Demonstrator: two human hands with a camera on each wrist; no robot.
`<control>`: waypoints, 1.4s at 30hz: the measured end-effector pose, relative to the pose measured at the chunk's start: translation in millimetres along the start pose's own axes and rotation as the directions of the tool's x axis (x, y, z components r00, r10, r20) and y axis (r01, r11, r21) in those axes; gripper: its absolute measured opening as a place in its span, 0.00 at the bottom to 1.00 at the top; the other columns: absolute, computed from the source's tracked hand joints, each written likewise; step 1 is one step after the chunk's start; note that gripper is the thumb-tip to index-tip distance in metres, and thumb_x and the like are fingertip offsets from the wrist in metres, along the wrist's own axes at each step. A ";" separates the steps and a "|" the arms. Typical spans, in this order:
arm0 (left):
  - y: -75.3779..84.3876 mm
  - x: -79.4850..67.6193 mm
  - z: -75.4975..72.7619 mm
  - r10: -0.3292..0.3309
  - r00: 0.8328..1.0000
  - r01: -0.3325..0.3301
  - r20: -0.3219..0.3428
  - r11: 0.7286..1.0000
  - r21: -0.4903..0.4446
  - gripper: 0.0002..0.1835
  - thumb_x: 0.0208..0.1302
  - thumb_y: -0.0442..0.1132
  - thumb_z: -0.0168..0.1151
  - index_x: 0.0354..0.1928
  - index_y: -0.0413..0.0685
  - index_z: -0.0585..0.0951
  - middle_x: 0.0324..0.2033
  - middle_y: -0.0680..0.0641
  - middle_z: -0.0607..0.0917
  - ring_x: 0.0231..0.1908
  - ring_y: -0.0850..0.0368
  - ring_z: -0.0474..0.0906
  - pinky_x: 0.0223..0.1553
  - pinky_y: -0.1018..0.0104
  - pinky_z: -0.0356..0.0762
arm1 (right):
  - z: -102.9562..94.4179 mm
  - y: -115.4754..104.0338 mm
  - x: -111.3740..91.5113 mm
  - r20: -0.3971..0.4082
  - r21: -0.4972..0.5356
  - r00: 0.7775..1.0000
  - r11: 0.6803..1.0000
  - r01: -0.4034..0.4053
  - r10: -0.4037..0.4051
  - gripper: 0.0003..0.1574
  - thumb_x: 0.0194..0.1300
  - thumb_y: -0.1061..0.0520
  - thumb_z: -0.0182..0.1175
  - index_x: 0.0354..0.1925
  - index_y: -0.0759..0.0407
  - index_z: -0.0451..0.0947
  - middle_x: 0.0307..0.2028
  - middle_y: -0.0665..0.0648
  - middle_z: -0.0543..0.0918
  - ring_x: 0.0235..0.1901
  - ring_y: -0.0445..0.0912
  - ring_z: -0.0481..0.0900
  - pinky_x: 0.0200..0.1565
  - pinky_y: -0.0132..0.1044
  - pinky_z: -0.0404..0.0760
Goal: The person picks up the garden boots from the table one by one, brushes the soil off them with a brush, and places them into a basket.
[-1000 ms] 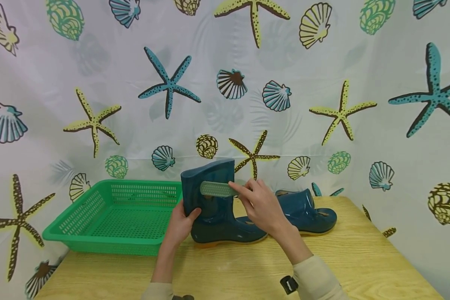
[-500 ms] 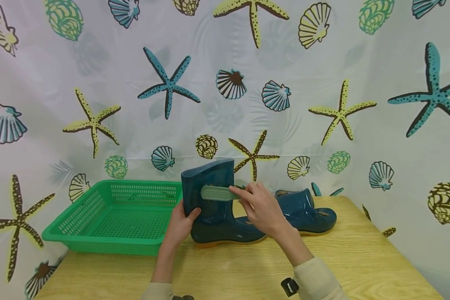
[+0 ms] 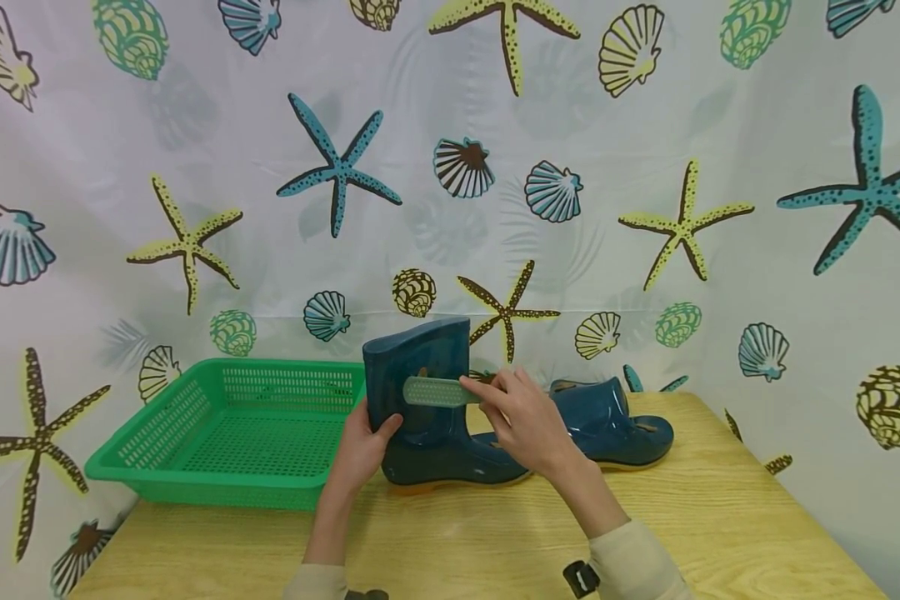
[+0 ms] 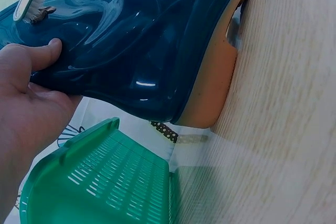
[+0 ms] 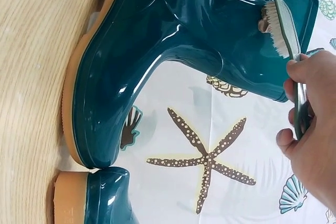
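Note:
A dark blue rubber boot [image 3: 435, 458] with a tan sole stands upright on the wooden table, toe pointing right. My left hand [image 3: 363, 442] grips its shaft from behind, the thumb lying on the near side. In my right hand [image 3: 521, 417] is the handle of a pale green scrub brush [image 3: 437, 392], the index finger stretched along its back. The white bristles [image 5: 275, 30] meet the shaft at a brown smear [image 5: 262, 25]. In the left wrist view, the thumb [image 4: 50, 53] sits just below the brush and the smear.
A second blue boot [image 3: 592, 417] stands to the right, its heel close to the first boot's toe. On the left is a green perforated basket [image 3: 210, 492]. A patterned curtain [image 3: 435, 233] hangs behind the wooden table [image 3: 457, 550].
The brush has slid a little down the shaft, and some of the brown smear now shows above it. The left hand and both boots have stayed put.

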State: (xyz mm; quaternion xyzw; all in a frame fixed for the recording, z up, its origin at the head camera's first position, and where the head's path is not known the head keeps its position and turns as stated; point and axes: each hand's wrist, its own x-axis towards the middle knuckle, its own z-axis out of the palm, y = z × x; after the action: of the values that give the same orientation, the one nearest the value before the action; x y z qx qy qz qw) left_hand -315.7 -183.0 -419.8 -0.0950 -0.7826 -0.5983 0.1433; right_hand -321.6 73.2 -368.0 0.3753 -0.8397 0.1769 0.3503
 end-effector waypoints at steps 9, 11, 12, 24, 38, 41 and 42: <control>-1.7 1.0 1.0 -0.003 1.000 0.003 0.002 1.000 0.014 0.21 0.73 0.35 0.57 0.64 0.38 0.70 0.58 0.35 0.78 0.58 0.38 0.77 0.59 0.42 0.75 | 0.8 -3.7 9.3 -0.160 0.004 0.986 0.999 0.035 -0.034 0.27 0.66 0.64 0.63 0.63 0.50 0.79 0.29 0.51 0.72 0.28 0.42 0.57 0.30 0.33 0.59; -1.5 1.3 1.0 -0.006 1.000 0.006 0.003 1.000 0.014 0.21 0.73 0.35 0.57 0.64 0.38 0.70 0.58 0.35 0.78 0.58 0.38 0.77 0.59 0.42 0.75 | 2.2 -4.0 9.2 -0.148 -0.011 0.989 1.000 0.023 -0.024 0.26 0.67 0.63 0.63 0.62 0.50 0.79 0.29 0.51 0.72 0.28 0.42 0.57 0.30 0.33 0.58; -1.3 1.5 0.9 -0.005 1.000 0.005 0.004 1.000 0.013 0.21 0.73 0.35 0.57 0.65 0.38 0.69 0.59 0.35 0.78 0.58 0.38 0.77 0.60 0.41 0.75 | 3.3 -3.9 8.6 -0.141 -0.016 0.990 1.000 0.016 -0.018 0.26 0.67 0.63 0.63 0.62 0.50 0.79 0.29 0.51 0.71 0.28 0.41 0.57 0.30 0.33 0.58; -0.6 2.6 -0.8 0.023 1.000 -0.023 0.017 1.000 0.002 0.22 0.73 0.35 0.56 0.66 0.38 0.68 0.60 0.35 0.77 0.59 0.38 0.76 0.61 0.42 0.74 | 3.8 -4.4 2.8 -0.046 0.020 0.997 0.998 -0.058 0.059 0.25 0.68 0.61 0.62 0.62 0.48 0.79 0.30 0.51 0.71 0.28 0.40 0.56 0.28 0.30 0.58; -2.4 2.2 -0.4 -0.004 1.000 0.004 0.007 1.000 0.006 0.24 0.73 0.35 0.56 0.68 0.39 0.67 0.61 0.35 0.76 0.61 0.38 0.75 0.62 0.41 0.73 | 4.8 -2.9 -6.9 -0.029 0.034 0.998 0.998 -0.052 0.053 0.25 0.68 0.61 0.63 0.61 0.48 0.80 0.30 0.50 0.72 0.27 0.39 0.54 0.27 0.28 0.54; -3.0 2.5 -0.1 -0.006 1.000 0.006 0.004 1.000 0.001 0.23 0.73 0.35 0.56 0.68 0.39 0.67 0.61 0.36 0.76 0.61 0.38 0.75 0.62 0.41 0.72 | 5.7 -1.6 -8.4 -0.045 0.032 0.998 0.999 -0.043 0.044 0.25 0.67 0.62 0.63 0.62 0.49 0.80 0.30 0.50 0.71 0.27 0.39 0.54 0.27 0.28 0.55; -3.1 2.4 0.0 -0.006 1.000 0.006 0.004 1.000 0.001 0.23 0.73 0.35 0.56 0.67 0.39 0.67 0.61 0.36 0.76 0.61 0.38 0.75 0.63 0.41 0.72 | 5.9 -1.3 -8.9 -0.055 0.033 0.998 0.999 -0.038 0.040 0.25 0.67 0.62 0.63 0.62 0.49 0.79 0.30 0.50 0.71 0.27 0.39 0.54 0.27 0.28 0.55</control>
State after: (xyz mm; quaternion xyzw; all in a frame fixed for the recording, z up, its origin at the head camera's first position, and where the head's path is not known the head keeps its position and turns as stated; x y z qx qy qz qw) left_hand -318.9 -183.9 -421.8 -0.0936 -0.7834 -0.5984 0.1398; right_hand -319.1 73.6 -378.5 0.3592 -0.8338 0.2074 0.3642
